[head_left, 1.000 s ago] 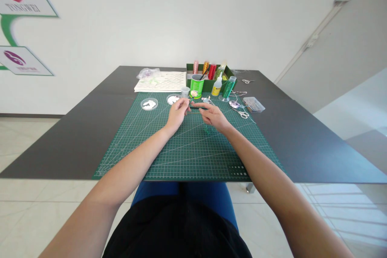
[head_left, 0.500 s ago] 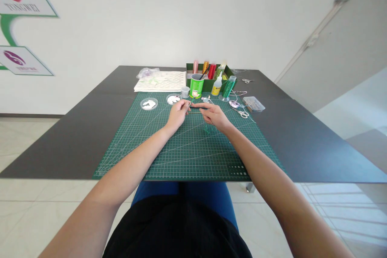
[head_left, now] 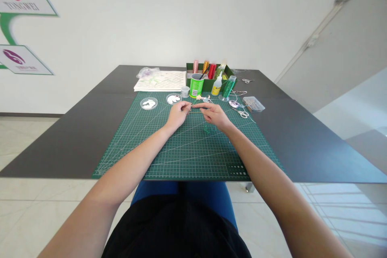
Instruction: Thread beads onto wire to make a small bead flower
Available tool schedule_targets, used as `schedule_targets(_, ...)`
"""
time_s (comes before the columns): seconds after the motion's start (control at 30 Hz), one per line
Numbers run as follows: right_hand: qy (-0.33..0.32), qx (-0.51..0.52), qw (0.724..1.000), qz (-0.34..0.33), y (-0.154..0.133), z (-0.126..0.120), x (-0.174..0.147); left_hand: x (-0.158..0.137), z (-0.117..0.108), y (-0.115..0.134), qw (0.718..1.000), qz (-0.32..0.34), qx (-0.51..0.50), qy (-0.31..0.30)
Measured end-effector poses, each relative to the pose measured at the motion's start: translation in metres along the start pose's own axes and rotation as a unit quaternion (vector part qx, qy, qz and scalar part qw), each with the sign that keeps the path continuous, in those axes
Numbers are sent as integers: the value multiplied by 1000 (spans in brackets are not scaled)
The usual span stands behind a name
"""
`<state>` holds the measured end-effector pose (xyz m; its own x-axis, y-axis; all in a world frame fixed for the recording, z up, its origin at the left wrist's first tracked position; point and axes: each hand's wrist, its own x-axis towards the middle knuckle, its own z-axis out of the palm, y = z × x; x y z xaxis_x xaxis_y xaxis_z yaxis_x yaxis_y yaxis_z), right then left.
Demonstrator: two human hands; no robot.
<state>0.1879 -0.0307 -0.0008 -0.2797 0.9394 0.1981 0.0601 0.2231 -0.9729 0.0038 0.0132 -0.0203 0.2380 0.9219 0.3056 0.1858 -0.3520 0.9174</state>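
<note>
Over the far half of the green cutting mat (head_left: 169,153), my left hand (head_left: 178,113) is closed in a pinch on a thin stem. A small pale pink flower (head_left: 198,97) shows just beyond the fingertips, seemingly on that stem. My right hand (head_left: 214,116) meets it from the right, its index finger stretched to the left fingertips and the other fingers curled in. Fine green thread (head_left: 207,129) shows below the right hand, seemingly running up into its fingers; the grip itself is hidden. A thin light stick (head_left: 196,112) lies between the hands.
Two dishes of white pieces, left dish (head_left: 149,103) and right dish (head_left: 173,99), stand near a small grey jar (head_left: 185,92). Behind are a green can (head_left: 196,85), glue bottle (head_left: 217,86), green thread spool (head_left: 228,88) and box of spools (head_left: 208,85). Scissors (head_left: 243,114) and a clear case (head_left: 254,104) lie right.
The flower has dropped slightly and shifted right, uncovering the can's label. The left fingertips have moved a little lower; the right hand stays nearly in place.
</note>
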Motion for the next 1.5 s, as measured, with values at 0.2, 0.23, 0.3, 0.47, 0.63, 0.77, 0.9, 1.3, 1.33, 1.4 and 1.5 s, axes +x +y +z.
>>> schedule_targets(0.2, -1, 6, 1000, 1, -1, -1, 0, -3, -1, 7, 998, 29, 47, -2)
schedule_targets(0.23, -1, 8, 1000, 2, 0, -1, 0, -3, -1, 8, 998, 33, 54, -3)
schedule_targets(0.3, 0, 10, 1000, 6, 1, -2, 1, -4, -1, 10, 997, 43, 67, -1)
schedule_targets(0.47, 2, 11, 1000, 11, 3, -2, 1, -5, 0, 12, 995, 65, 77, 5)
schedule_targets(0.63, 0, 10, 1000, 9, 2, -2, 0, -4, 0, 11, 996, 63, 66, 3)
schedule_targets(0.77, 0, 11, 1000, 6, 2, -3, 1, -2, 1, 6, 998, 51, 35, -5)
schedule_targets(0.9, -1, 9, 1000, 7, 4, -4, 1, 0, 2, 2, 1000, 28, 3, -13)
schedule_targets(1.3, 2, 13, 1000, 11, 1, -3, 1, -2, 1, 5, 999, 1, 35, 3)
schedule_targets(1.33, 1, 13, 1000, 10, 0, -3, 1, -2, 0, 6, 999, 0, 37, 1)
schedule_targets(1.4, 0, 15, 1000, 7, 1, -3, 1, -3, 0, 7, 999, -3, 36, -6)
schedule_targets(1.5, -2, 15, 1000, 3, 2, -4, 1, -4, -1, 10, 999, -8, 30, -13)
